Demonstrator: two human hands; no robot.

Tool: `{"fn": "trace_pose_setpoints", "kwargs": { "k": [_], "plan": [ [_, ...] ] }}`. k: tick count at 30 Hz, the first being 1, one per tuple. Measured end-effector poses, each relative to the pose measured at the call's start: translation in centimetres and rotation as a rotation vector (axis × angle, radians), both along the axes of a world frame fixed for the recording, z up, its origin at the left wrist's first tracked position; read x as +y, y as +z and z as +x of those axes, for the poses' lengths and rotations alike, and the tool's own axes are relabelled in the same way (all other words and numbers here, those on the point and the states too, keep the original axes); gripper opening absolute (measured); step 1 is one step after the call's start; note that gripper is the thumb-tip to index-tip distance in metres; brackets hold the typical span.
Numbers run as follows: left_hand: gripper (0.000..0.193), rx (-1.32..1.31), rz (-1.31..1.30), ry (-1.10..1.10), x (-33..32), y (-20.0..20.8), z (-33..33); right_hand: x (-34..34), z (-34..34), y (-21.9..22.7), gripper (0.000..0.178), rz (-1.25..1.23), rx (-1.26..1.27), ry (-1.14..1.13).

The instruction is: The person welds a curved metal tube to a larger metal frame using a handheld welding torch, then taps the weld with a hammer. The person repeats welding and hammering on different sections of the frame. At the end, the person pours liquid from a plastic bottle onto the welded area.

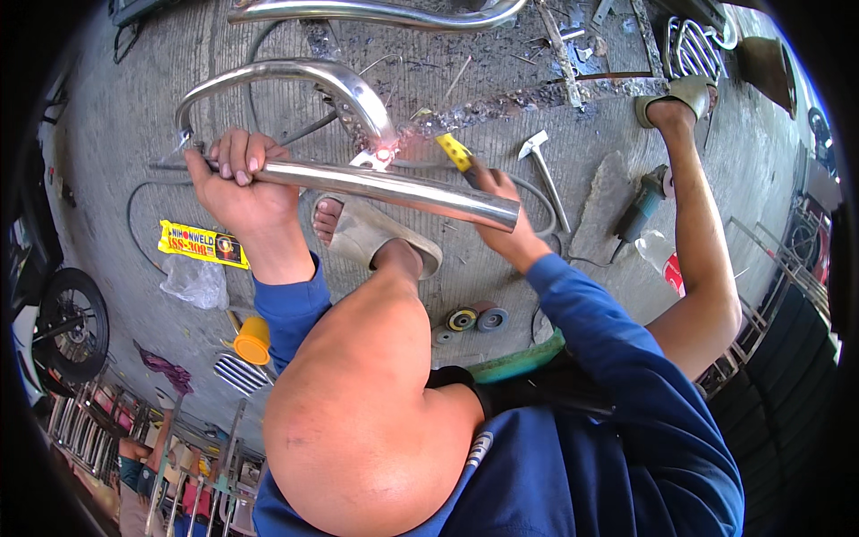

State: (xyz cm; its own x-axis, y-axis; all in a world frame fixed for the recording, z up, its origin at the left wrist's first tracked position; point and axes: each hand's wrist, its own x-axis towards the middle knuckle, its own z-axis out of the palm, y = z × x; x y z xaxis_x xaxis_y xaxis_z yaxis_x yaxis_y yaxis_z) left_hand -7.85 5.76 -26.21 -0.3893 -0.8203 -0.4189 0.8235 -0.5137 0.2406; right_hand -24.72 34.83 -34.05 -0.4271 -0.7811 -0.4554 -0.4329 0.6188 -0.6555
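Observation:
My left hand [234, 166] is closed around the left end of a straight, shiny steel tube [385, 186], which slants slightly down to the right. Above it arches a bent steel tube [295, 70]; its right end meets a small flat metal plate [367, 160], where a pinkish-red glow shows. My right hand [503, 201] is closed on the dark handle of a yellow-headed welding electrode holder [454, 150], just right of the glow. The straight tube passes in front of part of this hand. No electrode can be made out.
A chipping hammer [543, 174] and an angle grinder [646, 208] lie to the right. Grinding discs [489, 318], a yellow cup [252, 341] and a yellow packet [204, 243] rest nearer me. Another curved tube [376, 12] and a rusty metal frame [528, 95] are at the far side.

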Motion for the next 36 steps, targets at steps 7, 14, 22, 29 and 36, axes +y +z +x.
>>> {"fn": "trace_pose_setpoints", "kwargs": {
  "k": [7, 14, 22, 29, 36],
  "plan": [
    [0.058, 0.033, 0.026, 0.023, 0.4, -0.3, 0.2, -0.5, 5.5, -3.8, 0.054, -0.127, 0.027, -0.022],
    [0.058, 0.006, -0.015, -0.014, 0.7, 0.7, -0.4, 7.5, -7.0, -6.5, 0.035, 0.169, 0.63, -0.335],
    [0.055, -0.05, -0.107, 0.006, 0.6, 1.8, -0.5, 11.2, -10.1, -8.5, 0.035, 0.226, 0.362, -0.162],
    [0.052, 0.005, -0.045, 0.011, -0.2, 0.9, -0.5, 9.4, -5.8, 5.2, 0.034, 0.015, -0.205, -0.46],
    [0.051, -0.008, -0.007, 0.008, -0.3, 0.4, -0.6, 4.2, -4.3, 15.7, 0.045, -0.393, -0.312, -0.12]
  ]
}}
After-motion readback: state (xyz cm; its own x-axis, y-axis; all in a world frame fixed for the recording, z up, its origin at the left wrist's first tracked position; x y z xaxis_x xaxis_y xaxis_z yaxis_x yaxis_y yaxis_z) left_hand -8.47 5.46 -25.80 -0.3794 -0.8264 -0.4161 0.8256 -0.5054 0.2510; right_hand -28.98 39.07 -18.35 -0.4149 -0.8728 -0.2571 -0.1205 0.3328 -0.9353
